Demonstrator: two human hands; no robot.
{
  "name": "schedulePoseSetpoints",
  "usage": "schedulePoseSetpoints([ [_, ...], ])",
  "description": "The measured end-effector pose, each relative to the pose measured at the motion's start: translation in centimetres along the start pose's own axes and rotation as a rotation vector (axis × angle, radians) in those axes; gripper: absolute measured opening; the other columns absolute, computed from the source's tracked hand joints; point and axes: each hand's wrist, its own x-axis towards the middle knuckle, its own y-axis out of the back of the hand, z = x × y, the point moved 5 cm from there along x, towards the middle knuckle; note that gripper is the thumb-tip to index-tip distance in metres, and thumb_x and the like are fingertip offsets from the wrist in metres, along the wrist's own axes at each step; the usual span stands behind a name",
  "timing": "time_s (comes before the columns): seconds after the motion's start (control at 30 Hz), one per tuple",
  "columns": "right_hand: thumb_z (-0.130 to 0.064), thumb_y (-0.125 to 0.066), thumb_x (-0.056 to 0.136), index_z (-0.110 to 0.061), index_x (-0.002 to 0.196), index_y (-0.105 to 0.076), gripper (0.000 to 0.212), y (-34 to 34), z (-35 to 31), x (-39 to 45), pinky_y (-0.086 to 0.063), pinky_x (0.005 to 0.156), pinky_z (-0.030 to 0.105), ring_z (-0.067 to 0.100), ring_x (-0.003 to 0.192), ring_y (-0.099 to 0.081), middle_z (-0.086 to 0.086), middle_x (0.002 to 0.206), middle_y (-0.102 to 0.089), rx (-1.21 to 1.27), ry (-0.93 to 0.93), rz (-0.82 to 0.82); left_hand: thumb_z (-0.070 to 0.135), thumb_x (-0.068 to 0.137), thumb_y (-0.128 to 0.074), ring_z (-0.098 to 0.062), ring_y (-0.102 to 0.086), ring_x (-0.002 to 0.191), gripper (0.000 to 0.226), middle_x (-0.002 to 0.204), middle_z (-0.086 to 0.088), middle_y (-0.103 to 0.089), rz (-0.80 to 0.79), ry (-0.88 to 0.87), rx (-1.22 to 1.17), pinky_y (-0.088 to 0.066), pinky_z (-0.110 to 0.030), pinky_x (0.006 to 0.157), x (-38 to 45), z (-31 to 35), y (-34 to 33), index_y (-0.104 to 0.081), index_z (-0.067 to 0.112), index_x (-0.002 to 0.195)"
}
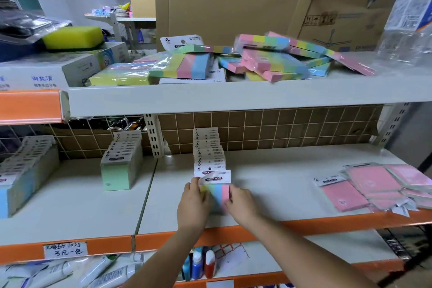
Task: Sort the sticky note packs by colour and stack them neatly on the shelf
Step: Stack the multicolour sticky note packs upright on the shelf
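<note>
A rainbow sticky note pack [218, 190] stands upright at the front of a row of rainbow packs [207, 149] on the middle shelf [268, 182]. My left hand [192, 202] grips its left edge and my right hand [240, 201] grips its right edge. A loose heap of rainbow packs [268, 58] lies on the upper shelf [233, 98]. Pink packs [374, 184] lie scattered at the right of the middle shelf. A row of green packs [121, 161] and a row of blue packs [23, 170] stand to the left.
A big cardboard box [233, 2] stands behind the heap on the upper shelf, with a yellow sponge [73, 37] and white cartons at the left. A metal upright [154, 135] divides the shelf bays. Glue bottles [202, 264] and tubes lie on the lower shelf.
</note>
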Motion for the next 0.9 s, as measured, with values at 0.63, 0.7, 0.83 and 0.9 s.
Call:
schedulePoseSetpoints([
  [0.63,-0.020,-0.051,0.089,-0.015,0.105,-0.058,0.019,-1.7,0.0,0.1,-0.041,0.068,0.029,0.028,0.099,-0.061,0.008,0.109,-0.065,-0.137,-0.022,0.006,0.039,0.100,-0.036,-0.017,-0.040,0.122,0.039,0.130,0.002,-0.046,-0.116,-0.023,0.335,-0.032,-0.031,0.099,-1.0,-4.5,-1.0,-0.038,0.033,0.138],
  [0.7,-0.022,-0.050,0.092,-0.012,0.104,-0.062,0.020,-1.7,-0.2,-0.2,-0.035,0.066,0.027,0.028,0.100,-0.060,0.009,0.109,-0.062,-0.174,-0.037,0.026,0.042,0.100,-0.034,-0.016,-0.036,0.125,0.039,0.134,0.006,-0.045,-0.115,-0.031,0.363,-0.030,-0.032,0.100,-1.1,-4.8,-0.9,-0.038,0.034,0.138],
  [0.83,-0.026,-0.048,0.096,-0.011,0.108,-0.065,0.026,-1.8,-0.1,-0.7,-0.037,0.067,0.026,0.025,0.099,-0.060,0.008,0.111,-0.059,-0.197,-0.056,0.077,0.042,0.100,-0.037,-0.014,-0.036,0.124,0.035,0.133,0.008,-0.047,-0.118,-0.012,0.323,-0.029,-0.031,0.099,-1.1,-4.9,-0.9,-0.051,0.031,0.129],
  [0.9,-0.028,-0.048,0.097,-0.011,0.110,-0.066,0.028,-1.9,-0.1,-0.8,-0.038,0.070,0.026,0.025,0.101,-0.060,0.009,0.113,-0.058,-0.190,-0.065,0.075,0.042,0.099,-0.037,-0.014,-0.036,0.124,0.035,0.134,0.009,-0.047,-0.117,-0.010,0.326,-0.029,-0.031,0.099,-1.2,-5.0,-0.9,-0.052,0.030,0.128],
])
